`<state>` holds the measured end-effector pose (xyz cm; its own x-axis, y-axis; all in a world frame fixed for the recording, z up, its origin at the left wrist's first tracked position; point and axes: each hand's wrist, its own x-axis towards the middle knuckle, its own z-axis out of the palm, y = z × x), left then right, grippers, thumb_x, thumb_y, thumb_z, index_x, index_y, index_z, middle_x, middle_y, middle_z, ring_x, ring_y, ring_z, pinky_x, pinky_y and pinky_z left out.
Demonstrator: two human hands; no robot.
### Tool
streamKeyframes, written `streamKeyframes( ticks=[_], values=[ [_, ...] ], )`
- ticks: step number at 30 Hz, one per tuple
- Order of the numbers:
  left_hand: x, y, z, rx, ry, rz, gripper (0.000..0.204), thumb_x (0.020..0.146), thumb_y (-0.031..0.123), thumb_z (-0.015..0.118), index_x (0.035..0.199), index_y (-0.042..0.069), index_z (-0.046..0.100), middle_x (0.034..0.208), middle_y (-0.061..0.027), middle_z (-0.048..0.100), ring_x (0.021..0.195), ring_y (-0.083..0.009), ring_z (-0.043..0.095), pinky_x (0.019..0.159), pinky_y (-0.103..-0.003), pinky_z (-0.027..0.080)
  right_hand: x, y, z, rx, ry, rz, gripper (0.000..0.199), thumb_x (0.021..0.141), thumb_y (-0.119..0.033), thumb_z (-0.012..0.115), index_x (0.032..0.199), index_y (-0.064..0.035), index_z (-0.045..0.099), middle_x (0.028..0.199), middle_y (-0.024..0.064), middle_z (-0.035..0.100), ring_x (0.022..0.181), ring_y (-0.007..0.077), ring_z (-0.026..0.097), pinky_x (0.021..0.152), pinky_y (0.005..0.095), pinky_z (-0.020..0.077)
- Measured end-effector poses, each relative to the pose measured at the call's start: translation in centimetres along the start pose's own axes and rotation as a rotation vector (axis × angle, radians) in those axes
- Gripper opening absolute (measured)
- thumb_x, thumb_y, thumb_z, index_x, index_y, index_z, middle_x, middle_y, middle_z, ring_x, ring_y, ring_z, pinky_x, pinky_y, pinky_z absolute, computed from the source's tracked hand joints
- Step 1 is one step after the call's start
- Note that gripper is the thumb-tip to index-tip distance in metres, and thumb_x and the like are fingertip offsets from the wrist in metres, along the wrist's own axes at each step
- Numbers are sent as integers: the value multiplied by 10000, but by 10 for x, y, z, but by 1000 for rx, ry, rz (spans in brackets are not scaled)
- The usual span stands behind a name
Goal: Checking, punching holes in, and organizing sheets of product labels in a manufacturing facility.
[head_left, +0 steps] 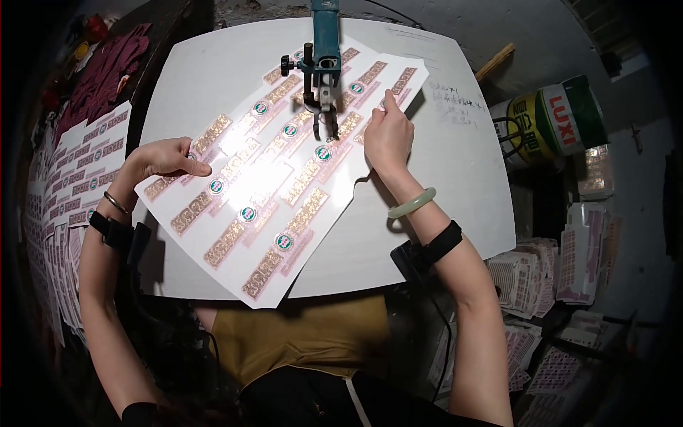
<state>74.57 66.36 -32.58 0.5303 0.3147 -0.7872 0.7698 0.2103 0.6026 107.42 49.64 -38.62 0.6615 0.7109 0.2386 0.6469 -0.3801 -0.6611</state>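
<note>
A large glossy white printed sheet [293,171] lies slanted across a white board, with rows of gold strips and round green-and-white emblems. My left hand [174,156] grips its left edge, thumb on top and fingers partly hidden. At the right edge, my right hand [391,135] holds the sheet with fingers curled and the index finger reaching along it. Between my hands, the green machine head [326,43] comes down from the far side. Its metal tip [327,124] hangs over the sheet; whether they touch I cannot tell. Bright glare covers the sheet's middle.
Under the sheet is the white board [455,185], with faint handwriting at its far right. More printed sheets [89,164] stand at the left beside a dark red cloth [107,75]. A yellow-green bucket [548,117] lies at the right, above stacked sheets [526,277].
</note>
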Motion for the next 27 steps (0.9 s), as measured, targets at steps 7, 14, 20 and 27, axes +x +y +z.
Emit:
streamKeyframes(
  ticks=[7,14,20,27],
  values=[
    [3,-4,-13,2,-6,4,270,813,178,762,938,-40,662,801,-81,699,648,-116,670,573,-250,550,-3,-8,2,7,31,-1,406,877,-37,529,1268,69,511,858,272,659,836,411,655,767,478,505],
    [5,-1,-9,-45,-19,14,273,815,170,759,952,-44,660,823,-94,704,662,-128,681,584,-258,559,-3,-1,0,30,39,-4,402,880,-65,516,1259,72,527,933,285,652,893,418,645,814,460,494],
    [7,-2,-1,-5,-4,1,285,811,180,765,955,-42,659,817,-84,702,651,-120,676,571,-243,550,-1,10,2,10,37,-25,396,881,-49,521,1264,48,524,889,271,660,869,408,652,767,479,511],
    [4,-6,-13,31,39,58,322,801,226,780,924,-46,658,754,-57,681,585,-92,635,513,-229,508,16,-7,8,18,17,18,413,876,-113,527,1264,25,555,1027,258,659,967,399,641,862,447,490]
  ],
)
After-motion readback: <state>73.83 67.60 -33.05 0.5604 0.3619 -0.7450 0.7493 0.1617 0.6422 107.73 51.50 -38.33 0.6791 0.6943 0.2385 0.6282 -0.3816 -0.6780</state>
